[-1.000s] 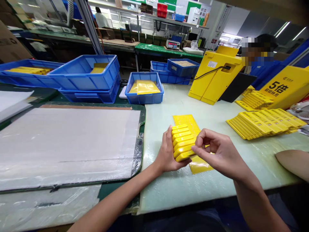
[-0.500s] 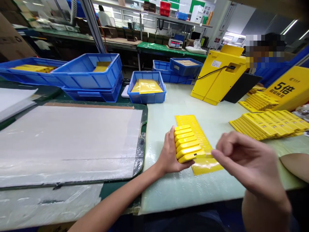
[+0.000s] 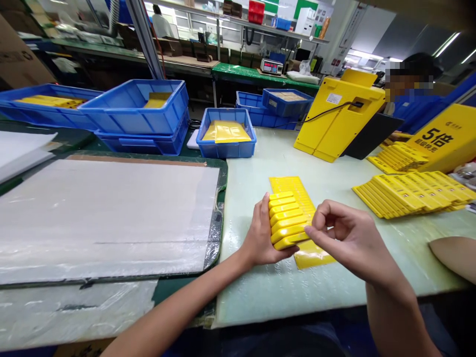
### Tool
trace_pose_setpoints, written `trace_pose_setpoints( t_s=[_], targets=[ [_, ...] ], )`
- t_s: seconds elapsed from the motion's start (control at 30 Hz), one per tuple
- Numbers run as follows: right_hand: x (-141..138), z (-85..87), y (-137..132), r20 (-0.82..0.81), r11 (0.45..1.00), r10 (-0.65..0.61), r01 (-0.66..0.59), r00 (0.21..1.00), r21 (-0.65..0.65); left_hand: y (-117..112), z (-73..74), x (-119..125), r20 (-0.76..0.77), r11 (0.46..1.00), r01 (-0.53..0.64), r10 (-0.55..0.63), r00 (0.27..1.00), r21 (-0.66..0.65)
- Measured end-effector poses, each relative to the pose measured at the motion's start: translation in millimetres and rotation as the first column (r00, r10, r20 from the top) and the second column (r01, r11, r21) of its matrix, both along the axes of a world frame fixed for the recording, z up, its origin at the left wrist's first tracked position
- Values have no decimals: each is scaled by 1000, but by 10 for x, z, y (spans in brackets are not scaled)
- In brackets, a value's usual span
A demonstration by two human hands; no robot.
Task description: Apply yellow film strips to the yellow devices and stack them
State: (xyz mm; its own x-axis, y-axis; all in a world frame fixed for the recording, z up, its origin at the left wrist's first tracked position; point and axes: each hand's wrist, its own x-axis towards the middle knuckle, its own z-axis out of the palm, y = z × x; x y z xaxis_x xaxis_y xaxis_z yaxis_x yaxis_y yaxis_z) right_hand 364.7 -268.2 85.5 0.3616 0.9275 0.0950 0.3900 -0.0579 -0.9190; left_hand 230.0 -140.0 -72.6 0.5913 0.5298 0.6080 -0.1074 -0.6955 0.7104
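The left hand (image 3: 262,233) grasps a stack of glossy yellow plastic bars (image 3: 288,220), cupping their left ends against the palm, with the fingers wrapped around the nearer side. There are about seven bars, with rounded ends, lying one against the next like a slightly fanned deck. Each bar's long axis runs roughly left to right across the view, while the stack itself runs away from the person, tilting a little toward the far end. The right hand (image 3: 349,240) is half curled, not clenched, and its fingertips (image 3: 308,230) touch the right end of the nearest bars (whether it actually grips them, I cannot tell).

The stack sits just above a long yellow sheet (image 3: 293,193) on the pale green tabletop (image 3: 282,292), and the sheet's near end (image 3: 312,257) shows below the bars. Pale tabletop stretches from the hands to its near edge, and to the left as far as a dark-edged board wrapped in plastic (image 3: 107,223). To the right, well apart from the hands, lie overlapping rows of similar yellow bars (image 3: 405,193). A co-worker's forearm (image 3: 453,259) rests at the right edge of the view, beyond the right hand.
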Motion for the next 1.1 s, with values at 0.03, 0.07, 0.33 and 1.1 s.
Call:
trace_pose_setpoints(
  t_s=[0.03, 0.07, 0.33, 1.1],
  targets=[
    [3, 3, 1, -4, 1000, 6, -6, 1000, -8, 0, -3, 0, 2, 1000, 1, -1, 1000, -2],
    [6, 2, 5, -7, 1000, 11, -11, 1000, -16, 0, -5, 0, 3, 1000, 3, -3, 1000, -5],
    [7, -54, 34, 14, 998, 55, -55, 998, -22, -8, -8, 1, -4, 1000, 10, -10, 1000, -29],
    [271, 23, 75, 337, 998, 31, -11, 941, -62, 122, 14, 18, 56, 991, 124, -121, 991, -53]
  ],
)
